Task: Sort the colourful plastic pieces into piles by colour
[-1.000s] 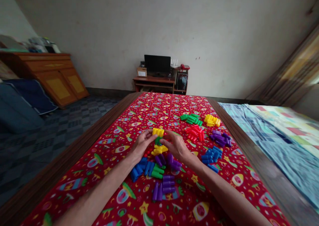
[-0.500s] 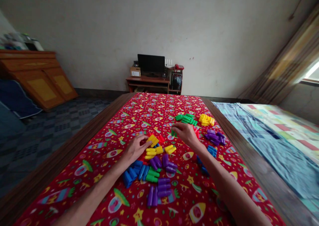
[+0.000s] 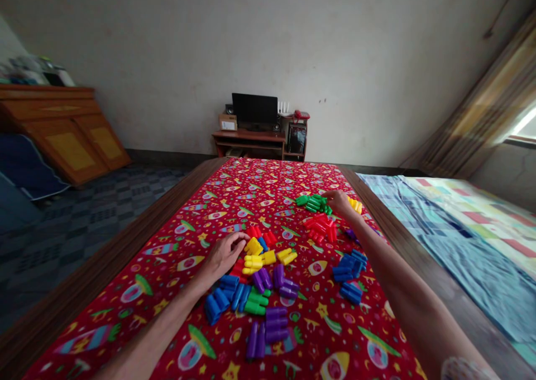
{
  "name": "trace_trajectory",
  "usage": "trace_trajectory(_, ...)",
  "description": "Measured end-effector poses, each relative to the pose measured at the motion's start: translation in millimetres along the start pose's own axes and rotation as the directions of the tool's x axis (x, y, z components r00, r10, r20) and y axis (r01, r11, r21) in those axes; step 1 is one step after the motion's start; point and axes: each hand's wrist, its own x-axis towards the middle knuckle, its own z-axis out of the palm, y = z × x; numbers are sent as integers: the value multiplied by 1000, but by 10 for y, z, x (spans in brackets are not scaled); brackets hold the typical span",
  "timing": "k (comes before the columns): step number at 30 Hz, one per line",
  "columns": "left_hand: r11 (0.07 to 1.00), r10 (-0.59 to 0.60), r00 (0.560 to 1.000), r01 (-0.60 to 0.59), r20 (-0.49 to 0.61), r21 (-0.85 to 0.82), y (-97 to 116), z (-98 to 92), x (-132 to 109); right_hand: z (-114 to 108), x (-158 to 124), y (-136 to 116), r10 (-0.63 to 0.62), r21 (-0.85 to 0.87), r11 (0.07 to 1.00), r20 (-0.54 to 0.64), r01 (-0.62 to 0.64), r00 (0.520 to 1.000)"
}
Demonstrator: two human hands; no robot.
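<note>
Out at the far right of the worktop (image 3: pixel 112 257), right hand (image 3: pixel 338 202) with fingers bent down beside the green blocks (image 3: pixel 316 202)! Cannot tell whether pinching one or merely touching, with fingertips so small and blurred against the pile. Just to the right, yellow blocks (image 3: pixel 355 205), half covered by that same hand. Nearer, purple blocks (image 3: pixel 350 234), mostly lost behind the forearm. In full view, red blocks (image 3: pixel 320 227), and blue blocks (image 3: pixel 352 265) left of that forearm. Down in the corner, a whitish wristband (image 3: pixel 464 369), cut off by the frame.

Across to the left hand (image 3: pixel 224 253): loosely curved, a small gap between thumb and forefinger, right beside a yellow block (image 3: pixel 253 246). Contact there, hard to call. Tucked behind it, a blue piece (image 3: pixel 263 244), only partly showing. Peeking out past the hand, a red piece (image 3: pixel 237 268). Closer in, right of the left forearm, a green block (image 3: pixel 254 307) and purple pieces (image 3: pixel 276 325).
</note>
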Motion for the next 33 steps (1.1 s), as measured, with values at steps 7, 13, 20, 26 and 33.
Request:
trace_trajectory(7,999,-4,1000,4,-2,-33,-10,10,-11,-141,-35,-132,47,196,980,-30,-40,998)
trace_trajectory(13,976,-20,1000,15,-21,-217,59,-29,-18,-292,-751,-885,-349,342,905,257,253,901)
trace_trajectory(20,961,265,948,-245,179,-125,405,-137,-77,-143,-1691,-1647,-754,399,651,436,645,491)
trace_trajectory(26,955,288,947,-295,142,29,366,24,-105,238,-1919,-1868,-696,94,681,390,726,603)
trace_trajectory(33,997,73,997,-74,-28,-36,94,-53,-45,122,-1652,-1747,-750,383,660,282,647,598)
